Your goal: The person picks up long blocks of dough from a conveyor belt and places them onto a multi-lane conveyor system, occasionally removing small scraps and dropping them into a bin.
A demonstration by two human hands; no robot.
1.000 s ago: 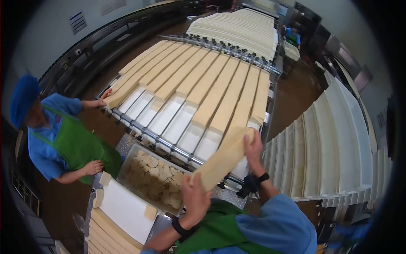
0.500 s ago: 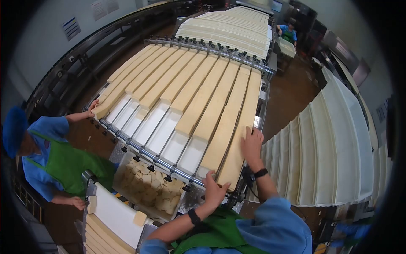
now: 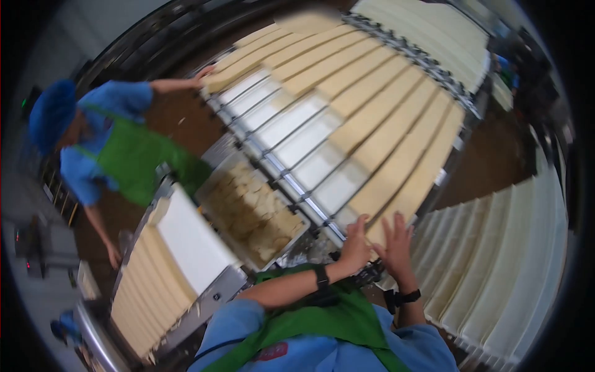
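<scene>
Long beige block-like strips [image 3: 372, 124], of a foodstuff I cannot name, lie side by side on a white conveyor with thin metal divider rods. My left hand [image 3: 354, 249] is at the near end of the rightmost strips [image 3: 414, 197], fingers stretched forward. Close beside it, my right hand [image 3: 396, 247] spreads its fingers over the strip end, on the right. The two thumbs nearly meet. Both hands look open, and neither wraps round a strip. Contact with the strip is hard to judge because of blur.
A co-worker in a green apron [image 3: 145, 161] stands at left, one hand [image 3: 203, 75] at the far-left strips. Below the conveyor's end sits a bin of beige scraps [image 3: 248, 208]. A second conveyor [image 3: 192, 242] carries thin beige strips. Pale pleated sheets [image 3: 496, 248] are at right.
The view has turned, and the conveyor now runs toward the upper right. My right hand has come back from the strip's right side to beside my left hand at the near end.
</scene>
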